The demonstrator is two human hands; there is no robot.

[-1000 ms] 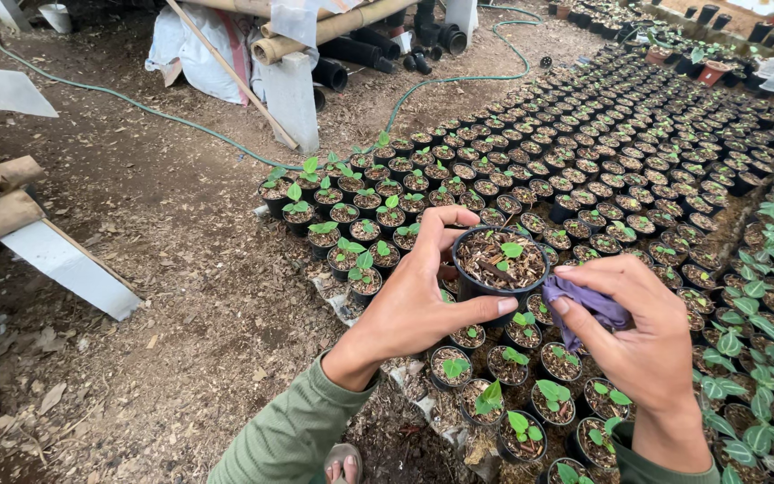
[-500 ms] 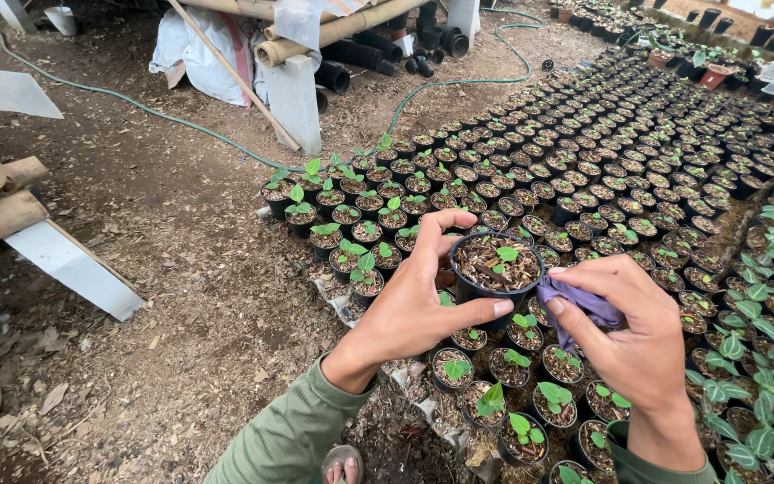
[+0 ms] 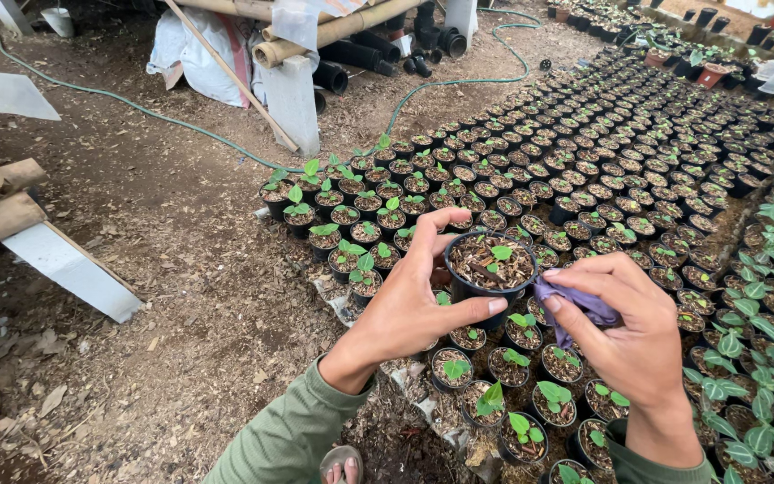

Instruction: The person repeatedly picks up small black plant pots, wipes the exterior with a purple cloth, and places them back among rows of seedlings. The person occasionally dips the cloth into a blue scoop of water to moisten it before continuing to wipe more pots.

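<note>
Left hand (image 3: pixel 409 309) lifts a small black pot (image 3: pixel 489 273) above the rows, fingers (image 3: pixel 445 235) curled round its rim and side. Pot holds brown soil and one small green seedling (image 3: pixel 500 254). Right hand (image 3: pixel 624 327) just beside it, pinching a crumpled purple cloth (image 3: pixel 577 305) that touches the pot's right side. Beneath both hands, a wide bed of black nursery pots (image 3: pixel 602 161) on the dirt floor (image 3: pixel 163 269), many with seedlings. Green hose (image 3: pixel 445 82) snakes across the ground beyond. Bamboo poles (image 3: pixel 333 31) lie at the top.
</note>
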